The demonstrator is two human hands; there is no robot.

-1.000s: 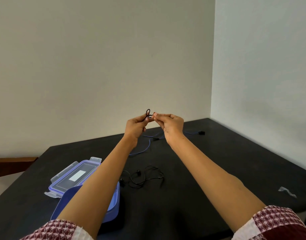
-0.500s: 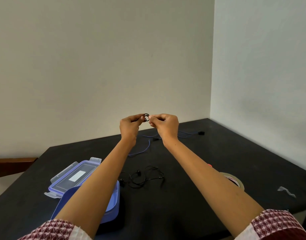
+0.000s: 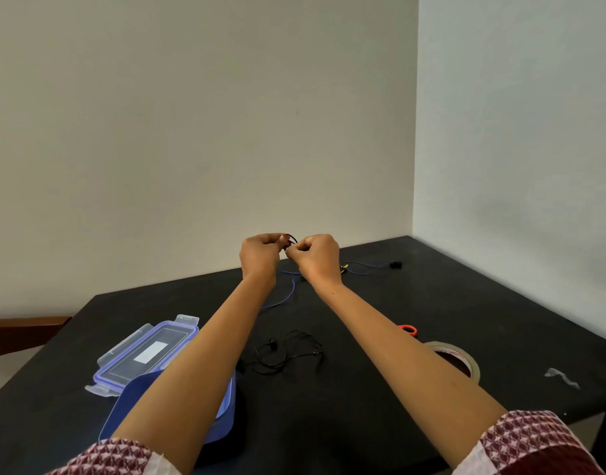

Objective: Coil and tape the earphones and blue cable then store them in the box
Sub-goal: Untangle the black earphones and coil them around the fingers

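Observation:
My left hand and my right hand are raised together above the far side of the black table. Between their fingertips they pinch a small black loop of wire, mostly hidden by the fingers. The black earphones lie loosely tangled on the table between my forearms. The blue cable trails across the far part of the table, ending in a black plug. The open blue box sits near left under my left forearm.
The box's clear lid lies beside the box at the left. A roll of tape and an orange-red handle sit right of my right forearm. A scrap of tape lies near the right table edge. Walls meet behind the table.
Both hands have shifted slightly left and closed in around the black loop, which now shows less. My right arm's shift uncovered the tape roll and the orange-red handle.

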